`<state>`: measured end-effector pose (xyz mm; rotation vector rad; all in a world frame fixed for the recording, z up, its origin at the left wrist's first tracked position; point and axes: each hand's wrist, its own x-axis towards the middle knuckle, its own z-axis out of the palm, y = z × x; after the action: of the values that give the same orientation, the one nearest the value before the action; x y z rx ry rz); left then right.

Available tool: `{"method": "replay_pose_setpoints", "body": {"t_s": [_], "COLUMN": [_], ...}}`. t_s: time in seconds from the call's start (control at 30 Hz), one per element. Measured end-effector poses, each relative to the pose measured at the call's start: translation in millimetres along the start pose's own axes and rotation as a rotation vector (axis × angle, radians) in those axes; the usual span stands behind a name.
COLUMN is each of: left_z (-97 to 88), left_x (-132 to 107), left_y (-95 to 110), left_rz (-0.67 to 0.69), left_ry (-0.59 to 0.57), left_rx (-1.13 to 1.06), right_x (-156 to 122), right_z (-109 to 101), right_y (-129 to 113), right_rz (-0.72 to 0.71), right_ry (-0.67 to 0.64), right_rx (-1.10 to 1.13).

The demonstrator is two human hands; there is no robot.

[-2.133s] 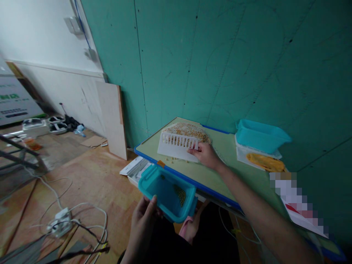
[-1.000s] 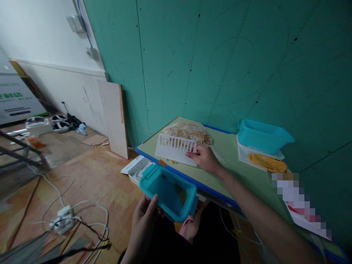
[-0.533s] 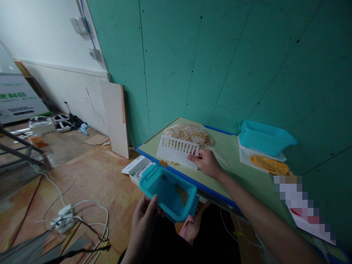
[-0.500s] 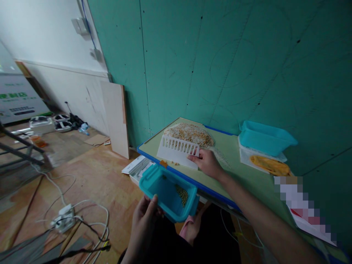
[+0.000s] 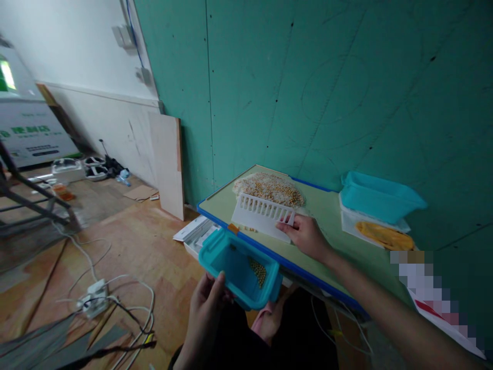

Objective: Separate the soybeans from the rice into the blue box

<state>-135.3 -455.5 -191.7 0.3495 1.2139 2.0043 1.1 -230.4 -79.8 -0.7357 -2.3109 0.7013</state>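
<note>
My left hand (image 5: 206,303) grips a teal plastic box (image 5: 239,267) just below the near blue edge of a green table (image 5: 331,216). A small heap of yellow beans lies inside the box. My right hand (image 5: 306,237) holds the right end of a white slotted scraper (image 5: 262,216), which stands on the table close to that edge. A few loose beans lie in front of the scraper. Behind it spreads a pile of yellow beans (image 5: 271,186) near the table's far left corner.
A second teal box (image 5: 379,196) sits on white sheets at the table's right, with a yellow object (image 5: 385,236) in front of it. A teal wall stands behind. Cables and a power strip (image 5: 94,300) lie on the wooden floor at left; a board leans against the wall.
The scraper has been drawn from the pile toward the near edge, pushing a few beans along. The view has swung slightly. My left hand keeps the box under the edge.
</note>
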Motion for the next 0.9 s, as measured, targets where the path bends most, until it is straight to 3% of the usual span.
{"method": "replay_pose_setpoints", "body": {"t_s": [0.37, 0.9], "left_z": [3.4, 6.7], "left_x": [-3.0, -5.8], "left_y": [2.2, 3.5], "left_rz": [0.016, -0.006], "left_ry": [-0.022, -0.031], "left_rx": [-0.013, -0.044], "right_x": [-34.8, -67.4], "right_z": [-22.5, -22.1], "right_y": [-6.8, -16.2], "right_rz": [-0.001, -0.112], "right_ry": [0.01, 0.055], "right_rx": [-0.046, -0.175]}}
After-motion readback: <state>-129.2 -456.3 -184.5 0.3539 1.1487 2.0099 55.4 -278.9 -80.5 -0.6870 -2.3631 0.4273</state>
